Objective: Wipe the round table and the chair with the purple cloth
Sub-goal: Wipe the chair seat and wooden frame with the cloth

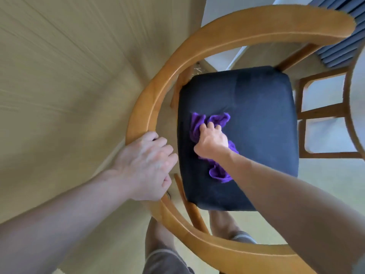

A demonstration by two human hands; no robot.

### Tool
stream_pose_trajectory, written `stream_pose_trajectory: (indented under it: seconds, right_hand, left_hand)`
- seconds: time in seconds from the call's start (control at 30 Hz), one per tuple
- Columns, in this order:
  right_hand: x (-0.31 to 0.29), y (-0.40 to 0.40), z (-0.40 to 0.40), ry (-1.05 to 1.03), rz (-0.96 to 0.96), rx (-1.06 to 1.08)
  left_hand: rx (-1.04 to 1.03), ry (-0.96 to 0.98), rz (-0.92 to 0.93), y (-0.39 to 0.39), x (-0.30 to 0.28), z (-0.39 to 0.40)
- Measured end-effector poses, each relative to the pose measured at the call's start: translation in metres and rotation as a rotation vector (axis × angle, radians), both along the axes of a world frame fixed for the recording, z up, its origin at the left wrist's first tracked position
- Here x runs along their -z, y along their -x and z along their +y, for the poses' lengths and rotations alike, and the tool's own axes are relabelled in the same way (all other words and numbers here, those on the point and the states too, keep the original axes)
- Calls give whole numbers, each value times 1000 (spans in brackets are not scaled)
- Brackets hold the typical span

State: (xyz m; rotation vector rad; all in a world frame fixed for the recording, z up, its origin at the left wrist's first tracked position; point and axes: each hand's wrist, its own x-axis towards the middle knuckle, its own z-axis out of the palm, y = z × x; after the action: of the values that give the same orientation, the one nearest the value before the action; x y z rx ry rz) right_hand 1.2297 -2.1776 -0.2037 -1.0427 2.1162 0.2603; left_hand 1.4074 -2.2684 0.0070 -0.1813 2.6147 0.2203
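Observation:
I look straight down on a wooden chair with a curved backrest rail (158,80) and a dark navy seat cushion (256,119). My left hand (147,165) grips the curved rail at its left side. My right hand (212,140) presses the crumpled purple cloth (219,173) onto the left-middle part of the cushion, fingers closed over the fabric. Part of the cloth shows above the fingers and part trails below the wrist. A pale curved rim at the far right edge may be the round table (358,99); little of it shows.
The wooden frame under the table (324,113) stands just right of the chair. Grey-blue curtains (343,42) hang at the top right. The floor (59,86) is pale wood-look. My legs (162,252) stand behind the chair rail at the bottom.

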Motion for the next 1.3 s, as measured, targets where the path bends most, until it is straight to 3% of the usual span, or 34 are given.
stream_pose_trajectory:
  seconds: [0.07,0.17,0.23,0.37,0.47,0.57,0.7,0.8,0.9,1.0,1.1,1.17,1.27,1.3]
  right_hand:
    - [-4,-36,21,-16,-32,-132]
    - [-13,-39,23,-68,-161,-158]
    - [-20,-17,11,-18,-221,28]
    - [-24,47,-11,347,85,480]
    - [-17,65,-16,240,115,651]
    - [-5,24,-22,55,152,393]
    - [-2,-35,-19,89,98,-29]
    - [-9,-27,-12,101,-80,-74]
    - [-14,8,-15,270,-186,245]
    - [-10,56,-18,520,70,619]
    - [-6,84,-27,367,122,799]
    - [-5,68,-33,256,103,606]
    - [-1,1,-30,228,50,28]
    - [-1,-15,-25,235,12,-67]
  left_hand:
    - [-43,-52,64,-1,-1,-4]
    - [58,-124,-25,-4,-1,-14]
    - [112,-166,9,1,0,-29]
    - [27,-221,83,26,18,-72]
    - [-68,-236,136,47,34,-84]
    - [-94,-241,154,62,45,-94]
    - [-58,-274,112,79,52,-103]
    - [49,-288,39,88,52,-120]
    - [287,-192,-82,107,47,-146]
    - [463,-98,-106,131,52,-155]
    - [532,-84,-58,144,60,-156]
    - [563,-98,-20,147,65,-158]
    - [613,-134,43,155,70,-161]
    - [624,-154,66,156,72,-161]
